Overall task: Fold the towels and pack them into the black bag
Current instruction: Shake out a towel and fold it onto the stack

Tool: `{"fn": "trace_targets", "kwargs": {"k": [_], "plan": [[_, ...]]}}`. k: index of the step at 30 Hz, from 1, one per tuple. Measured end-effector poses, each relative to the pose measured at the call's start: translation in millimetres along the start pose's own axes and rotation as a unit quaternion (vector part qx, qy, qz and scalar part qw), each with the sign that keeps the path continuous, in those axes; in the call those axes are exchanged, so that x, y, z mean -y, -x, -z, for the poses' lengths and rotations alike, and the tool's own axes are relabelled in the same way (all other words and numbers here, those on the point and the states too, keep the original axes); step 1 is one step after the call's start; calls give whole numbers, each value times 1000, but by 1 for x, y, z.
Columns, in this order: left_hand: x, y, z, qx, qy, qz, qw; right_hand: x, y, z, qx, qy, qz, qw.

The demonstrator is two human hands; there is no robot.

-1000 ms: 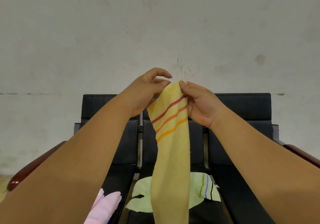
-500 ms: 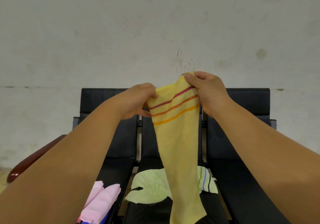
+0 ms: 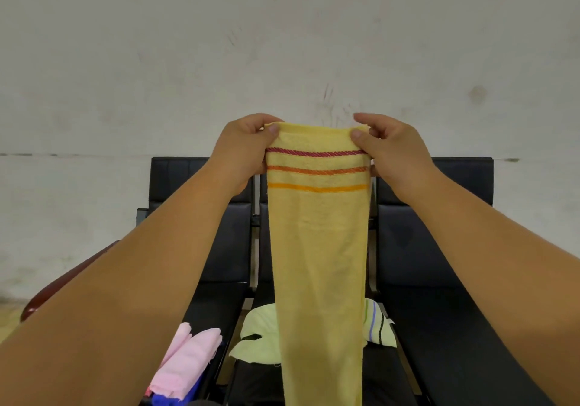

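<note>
A yellow towel (image 3: 318, 248) with red, orange and amber stripes near its top hangs straight down in front of me, its lower end running out of the frame. My left hand (image 3: 243, 151) pinches its top left corner and my right hand (image 3: 392, 151) pinches its top right corner, so the top edge is stretched level between them. A pale green towel (image 3: 260, 336) with coloured stripes lies crumpled on the middle seat behind it. Folded pink towels (image 3: 185, 361) lie on the left seat. No black bag shows in view.
A row of three black seats (image 3: 439, 248) stands against a grey wall (image 3: 282, 44), with a dark red armrest (image 3: 62, 286) at the far left. Something blue (image 3: 169, 399) lies under the pink towels.
My hands have moved apart along the towel's top edge. The towel, bunched and slanted before, now hangs spread flat with its stripes level.
</note>
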State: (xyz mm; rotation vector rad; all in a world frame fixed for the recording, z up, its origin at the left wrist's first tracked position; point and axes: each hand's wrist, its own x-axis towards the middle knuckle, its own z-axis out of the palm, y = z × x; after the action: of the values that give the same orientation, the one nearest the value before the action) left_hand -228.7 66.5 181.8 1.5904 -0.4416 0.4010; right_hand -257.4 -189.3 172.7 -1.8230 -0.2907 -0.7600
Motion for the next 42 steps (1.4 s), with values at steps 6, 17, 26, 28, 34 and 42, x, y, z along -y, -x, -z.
{"fn": "trace_targets", "kwargs": {"k": [6, 17, 26, 28, 34, 42], "plan": [[-5, 1, 6, -5, -86, -27, 996, 9, 0, -2, 27, 1, -33, 999], [-12, 17, 7, 73, 246, 128, 958, 5, 18, -16, 169, -493, -260, 813], [62, -4, 24, -178, 341, 289, 877, -65, 105, -56, 297, -488, -328, 753], [83, 2, 26, -207, 328, 305, 870, -74, 118, -57, 305, -499, -299, 754], [131, 64, -4, -81, 251, 397, 879, -87, 140, -66, 258, -527, -294, 755], [207, 149, -10, 166, 275, 510, 798, -137, 156, -67, 87, -478, -397, 778]]}}
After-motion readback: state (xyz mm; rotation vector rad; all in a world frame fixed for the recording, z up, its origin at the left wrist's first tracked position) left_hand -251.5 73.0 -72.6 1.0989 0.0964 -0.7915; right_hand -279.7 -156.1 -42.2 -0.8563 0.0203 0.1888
